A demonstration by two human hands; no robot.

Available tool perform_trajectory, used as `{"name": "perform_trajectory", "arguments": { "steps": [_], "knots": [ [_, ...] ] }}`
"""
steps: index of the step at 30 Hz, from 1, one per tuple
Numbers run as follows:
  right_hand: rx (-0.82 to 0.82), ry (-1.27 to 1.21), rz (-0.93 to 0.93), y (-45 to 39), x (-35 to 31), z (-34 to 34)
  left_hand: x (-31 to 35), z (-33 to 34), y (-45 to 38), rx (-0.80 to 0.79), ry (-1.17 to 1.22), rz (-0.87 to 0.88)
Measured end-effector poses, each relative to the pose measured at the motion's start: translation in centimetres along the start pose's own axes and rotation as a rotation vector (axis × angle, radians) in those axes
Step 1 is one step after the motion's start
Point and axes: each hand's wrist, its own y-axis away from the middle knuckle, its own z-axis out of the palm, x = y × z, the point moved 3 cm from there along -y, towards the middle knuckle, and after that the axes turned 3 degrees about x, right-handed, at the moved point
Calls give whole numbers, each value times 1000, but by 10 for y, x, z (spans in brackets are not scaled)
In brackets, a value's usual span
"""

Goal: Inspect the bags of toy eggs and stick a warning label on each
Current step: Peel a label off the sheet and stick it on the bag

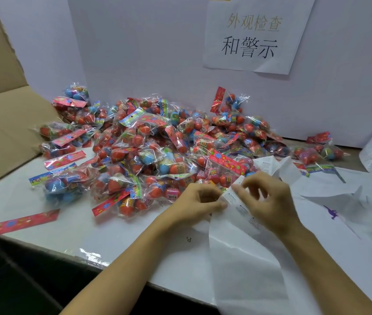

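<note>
I am looking down at a white surface (44, 214) from a head-worn camera. A large heap of bags (148, 151), clear plastic packets of red and blue toy eggs with bright header cards, fills the middle of the frame and runs from centre left to the right edge, against a pale back wall. A paper sign (257, 35) with printed characters is on that wall at upper right.

Both hands work at lower centre, just in front of the heap. The left hand (194, 205) has its grip pinched on the edge of a label strip (239, 208), a long white backing sheet that trails down toward the bottom edge of the frame. The right hand (269, 201) has fingers curled and fingertips closed on the upper part of the same strip, where small printed warning labels sit. It looks like a label is being peeled. No bag is in either hand.

Risks, as I judge them: the label may tear or curl onto itself if peeled too fast or at a steep angle. It could stick to a fingertip. The loose trailing strip may drag off the front of the surface. Spent backing paper (339, 196) lies to the right and could be confused with live strips. With the bags so jumbled, a finished bag could fall back among the others and be labelled twice or missed.
</note>
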Motion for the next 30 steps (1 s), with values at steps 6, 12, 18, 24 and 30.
{"name": "perform_trajectory", "arguments": {
  "steps": [6, 12, 18, 24, 30],
  "knots": [
    [-250, -173, 181, 6, 3, 11, 3, -2, 2, -4, -70, 71],
    [-317, -175, 255, 7, 4, 11, 0, 3, 1, -19, -95, 54],
    [-394, -205, 357, 8, 8, 12, -3, 4, 1, -38, -52, 10],
    [-176, -200, 502, 4, 20, 4, -3, 4, 2, -65, -37, -16],
    [127, -151, 472, 1, 19, -5, 5, 10, 8, -151, -120, 30]
  ]
}}
